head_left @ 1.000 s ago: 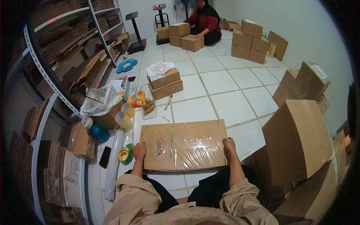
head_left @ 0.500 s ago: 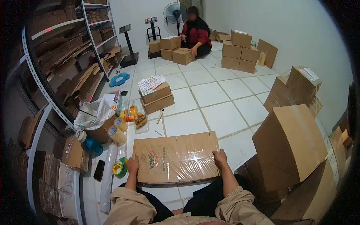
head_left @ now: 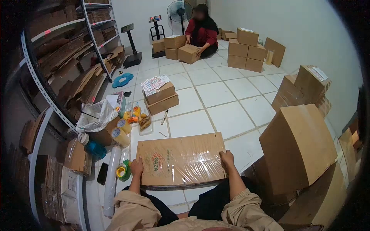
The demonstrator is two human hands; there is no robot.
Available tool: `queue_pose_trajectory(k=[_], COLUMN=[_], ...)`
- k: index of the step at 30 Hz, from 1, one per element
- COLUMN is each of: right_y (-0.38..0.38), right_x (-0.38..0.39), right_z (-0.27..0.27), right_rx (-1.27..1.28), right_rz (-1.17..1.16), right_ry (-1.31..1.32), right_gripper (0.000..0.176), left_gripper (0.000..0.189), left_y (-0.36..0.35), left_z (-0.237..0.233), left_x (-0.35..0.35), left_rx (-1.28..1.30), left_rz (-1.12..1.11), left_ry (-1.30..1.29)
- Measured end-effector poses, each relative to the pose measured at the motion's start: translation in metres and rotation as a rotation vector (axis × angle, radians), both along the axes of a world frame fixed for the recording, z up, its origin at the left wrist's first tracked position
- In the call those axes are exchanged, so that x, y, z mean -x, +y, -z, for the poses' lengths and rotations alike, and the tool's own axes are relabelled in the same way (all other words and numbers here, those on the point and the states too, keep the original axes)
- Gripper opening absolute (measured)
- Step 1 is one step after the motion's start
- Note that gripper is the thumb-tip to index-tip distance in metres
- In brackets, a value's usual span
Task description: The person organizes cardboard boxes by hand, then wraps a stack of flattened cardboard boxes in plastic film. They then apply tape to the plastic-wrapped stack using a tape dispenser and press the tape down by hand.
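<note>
Cardboard pack (head_left: 192, 163), film-wrapped, printed: lying broad face up directly before the seated person, between the two hands. Left hand (head_left: 136, 167) is clamping its left edge and right hand (head_left: 226, 158) its right edge, the opposed holds presumably steadying both ends and leaving the print uncovered; whether the pack is bearing on the floor (head_left: 189, 120) or being lifted, one cannot tell. Green tape dispenser (head_left: 123, 171) is sitting just beside the left hand, probably for easy reach; plastic roll (head_left: 111, 181) is lying lengthwise beside it, seemingly to save floor space. Clear tape rolls (head_left: 122, 133) are grouping near the lined bin (head_left: 98, 115), likely to stay gathered. Paper sheets (head_left: 155, 84) are resting on the stacked boxes (head_left: 163, 102), apparently off the floor. Count: cardboard wrapped as one pack, its layers not being countable; hands gripping, two; dispenser, one; plastic roll, one; blue bottle (head_left: 92, 146), one; phone (head_left: 102, 173) lying beside the plastic roll, one; marker (head_left: 164, 117), one; boxes bearing the sheets, two; display scales (head_left: 133, 59), two; fan (head_left: 179, 12), one; co-worker (head_left: 202, 34), one, handling a carton (head_left: 188, 54) with both hands; cartons piling in the far right group (head_left: 246, 50), five.
</note>
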State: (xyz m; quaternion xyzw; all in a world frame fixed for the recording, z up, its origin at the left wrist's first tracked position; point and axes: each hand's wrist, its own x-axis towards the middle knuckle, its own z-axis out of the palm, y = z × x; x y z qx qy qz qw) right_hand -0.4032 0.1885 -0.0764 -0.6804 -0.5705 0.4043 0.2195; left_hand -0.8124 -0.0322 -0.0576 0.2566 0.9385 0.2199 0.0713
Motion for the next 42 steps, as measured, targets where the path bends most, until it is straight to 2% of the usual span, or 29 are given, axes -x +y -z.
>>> queue_pose_trajectory(k=[4,6,8,10,14,16,19,29,34,38,42], right_y=[-0.002,0.012,0.013,-0.003,-0.006,-0.006,-0.011,0.007,0.003,0.021,0.012], right_x=[0.001,0.0,0.0,0.001,0.003,0.004,0.003,0.001,0.0,-0.001,-0.001], right_z=[-0.003,0.031,0.032,-0.007,-0.011,-0.01,-0.028,0.025,0.018,0.063,0.037], right_rx=[-0.032,0.004,0.039,-0.012,-0.017,0.006,-0.012,-0.012,0.017,0.016,0.013], right_rz=[0.049,0.066,0.085,0.046,0.065,0.07,0.015,0.043,0.04,0.051,0.028], right_ry=[0.038,0.101,0.165,0.036,0.049,0.146,0.043,0.135,0.172,0.203,0.171], right_gripper=[0.051,0.052,0.053,0.052,0.051,0.05,0.049,0.052,0.052,0.052,0.053], left_gripper=[0.059,0.059,0.061,0.061,0.064,0.064,0.065,0.063,0.062,0.062,0.062], left_y=[-0.001,0.0,-0.001,0.0,-0.002,-0.001,-0.001,-0.001,-0.001,-0.001,-0.001], left_z=[-0.002,-0.003,-0.001,0.005,0.019,0.016,0.01,0.014,0.011,0.013,0.014], left_x=[-0.001,-0.002,-0.001,0.004,0.012,0.01,0.005,0.01,0.009,0.009,0.009], left_rx=[-0.001,0.001,-0.017,-0.007,-0.038,-0.024,-0.036,-0.069,-0.065,-0.042,-0.024], left_rz=[-0.013,-0.02,-0.016,-0.014,0.007,-0.004,-0.018,-0.01,-0.014,-0.023,-0.027], left_ry=[-0.001,-0.016,0.007,0.017,0.024,0.027,0.019,-0.017,-0.014,0.006,0.03])
